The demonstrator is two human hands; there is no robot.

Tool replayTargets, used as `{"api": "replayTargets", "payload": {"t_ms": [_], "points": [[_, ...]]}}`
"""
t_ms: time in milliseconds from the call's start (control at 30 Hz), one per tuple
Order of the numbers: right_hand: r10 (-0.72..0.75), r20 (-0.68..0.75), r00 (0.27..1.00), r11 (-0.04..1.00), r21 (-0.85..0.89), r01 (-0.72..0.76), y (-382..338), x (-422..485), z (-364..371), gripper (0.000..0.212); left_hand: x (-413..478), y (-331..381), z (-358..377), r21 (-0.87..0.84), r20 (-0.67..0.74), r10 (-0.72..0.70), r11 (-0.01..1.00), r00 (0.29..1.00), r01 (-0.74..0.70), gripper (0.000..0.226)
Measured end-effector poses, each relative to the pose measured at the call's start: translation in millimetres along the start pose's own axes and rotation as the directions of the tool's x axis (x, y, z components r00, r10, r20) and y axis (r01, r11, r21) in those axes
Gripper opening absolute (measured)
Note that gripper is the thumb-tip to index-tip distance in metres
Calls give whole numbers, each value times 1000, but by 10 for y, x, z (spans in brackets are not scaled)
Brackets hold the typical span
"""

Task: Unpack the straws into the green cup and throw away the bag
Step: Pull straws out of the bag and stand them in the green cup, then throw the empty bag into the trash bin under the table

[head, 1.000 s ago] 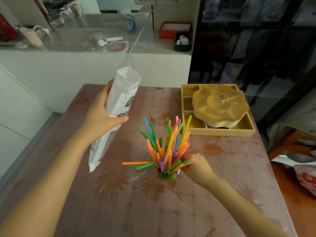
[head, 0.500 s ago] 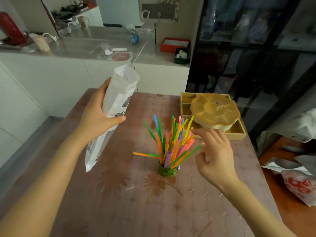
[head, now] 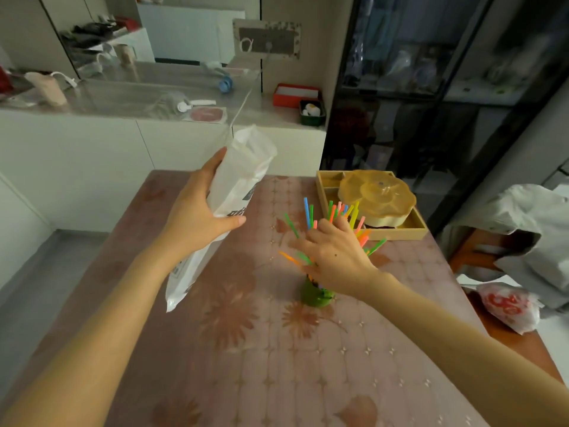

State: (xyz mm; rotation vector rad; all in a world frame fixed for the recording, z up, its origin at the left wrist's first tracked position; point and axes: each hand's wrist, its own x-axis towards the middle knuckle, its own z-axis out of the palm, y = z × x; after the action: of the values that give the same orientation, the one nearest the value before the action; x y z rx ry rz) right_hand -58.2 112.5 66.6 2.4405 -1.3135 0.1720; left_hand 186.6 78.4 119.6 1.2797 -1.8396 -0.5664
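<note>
A small green cup (head: pixel 314 295) stands on the brown patterned table (head: pixel 277 365), a little right of centre. Several coloured straws (head: pixel 308 211) fan out of it. My right hand (head: pixel 335 254) lies against the near side of the straw bundle with fingers spread, covering most of it; whether any fingers curl around the straws is hidden. My left hand (head: pixel 197 217) grips a long white plastic bag (head: pixel 240 186) at its middle. It is held tilted above the table's left side, open mouth up.
A wooden tray (head: pixel 400 234) with a tan flower-shaped lid (head: pixel 377 197) sits at the table's far right corner, just behind the straws. A red-and-white plastic bag (head: pixel 508 306) and a white bag (head: pixel 529 217) lie right of the table. A cluttered counter (head: pixel 154 100) runs behind.
My right hand moved from the cup's base up to the straws' right side, then left onto the bundle. The bag stays in my left hand. The camera view has tilted up.
</note>
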Motion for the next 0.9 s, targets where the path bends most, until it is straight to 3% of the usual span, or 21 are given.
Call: {"api": "replayTargets", "payload": {"t_ms": [67,100,200,300,367,467,533,567,633,700,800,867,900], "points": [[-57,51,997,998,-39,59,-55,-9,53,12,-14,-4,-24,-37,16,9,999,1000,-9,103],[-37,67,997,996,-73,42,-65,-1,65,15,-12,6,-31,-52,20,25,998,999,-24,102],[99,102,990,984,-160,-82,-18,19,79,25,-5,129,-41,-75,40,72,995,997,-68,102],[172,37,984,967,-195,-162,32,-30,-7,12,14,345,-42,-118,61,145,983,988,-138,100],[220,-82,972,972,-65,-225,56,-105,-179,15,0,542,-46,-148,77,192,973,978,-179,97],[442,-182,878,892,187,-411,105,-345,-646,24,-80,882,-30,-210,88,236,954,968,-213,92],[578,-203,791,769,459,-444,125,-624,-984,27,-189,1137,40,-248,135,279,938,951,-240,92],[627,-147,765,650,639,-411,114,-787,-1149,30,-257,1269,98,-273,183,302,930,936,-247,93],[640,44,767,279,917,-286,90,-1139,-1412,44,-406,1485,274,-325,322,332,918,887,-226,93],[606,161,779,2,979,-204,96,-1523,-1551,65,-560,1648,512,-326,518,316,932,795,-158,96],[642,242,727,-141,970,-199,122,-2118,-1645,88,-833,1860,960,-292,748,320,945,581,-145,97],[675,277,684,-151,959,-239,136,-2560,-1669,99,-1054,2027,1282,-320,817,317,944,481,-79,91],[694,294,657,-146,951,-271,133,-2801,-1676,94,-1183,2113,1455,-322,847,303,946,437,-33,86]]}}
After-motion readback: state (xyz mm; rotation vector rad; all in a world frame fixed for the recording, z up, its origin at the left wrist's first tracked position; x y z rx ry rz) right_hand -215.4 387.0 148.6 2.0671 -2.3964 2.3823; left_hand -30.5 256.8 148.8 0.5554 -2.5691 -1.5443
